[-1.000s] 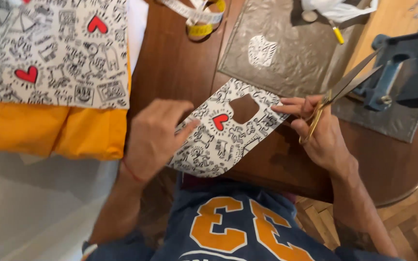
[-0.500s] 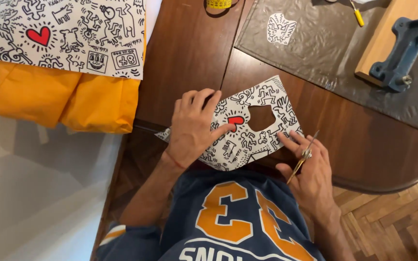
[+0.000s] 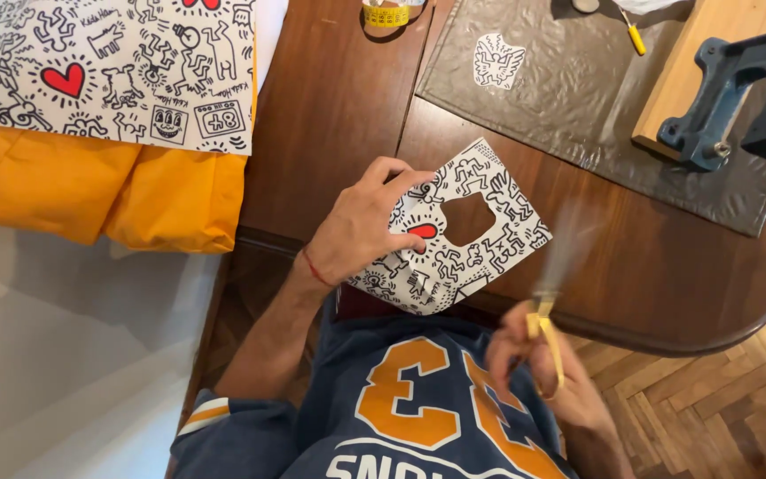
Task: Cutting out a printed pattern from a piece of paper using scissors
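Note:
My left hand (image 3: 361, 226) grips a piece of white paper (image 3: 498, 200) printed with black doodle figures and a red heart, with a hole cut out of its middle. The paper lies partly over the near edge of the dark wooden table (image 3: 330, 115). My right hand (image 3: 547, 372) is off the table, low by my lap, and holds gold-handled scissors (image 3: 547, 333) whose blades are blurred and point up toward the paper's right corner. The scissors do not touch the paper.
A large sheet of the same doodle paper (image 3: 126, 62) lies over orange paper (image 3: 108, 191) at the left. A grey mat (image 3: 578, 98) holds a small cut-out figure (image 3: 498, 60). A wooden board with a blue metal tool (image 3: 720, 89) and a yellow tape roll (image 3: 386, 13) stand farther back.
My right hand with the scissors has drawn back from the paper's edge toward my lap. My left hand has kept its hold on the paper, which has turned slightly.

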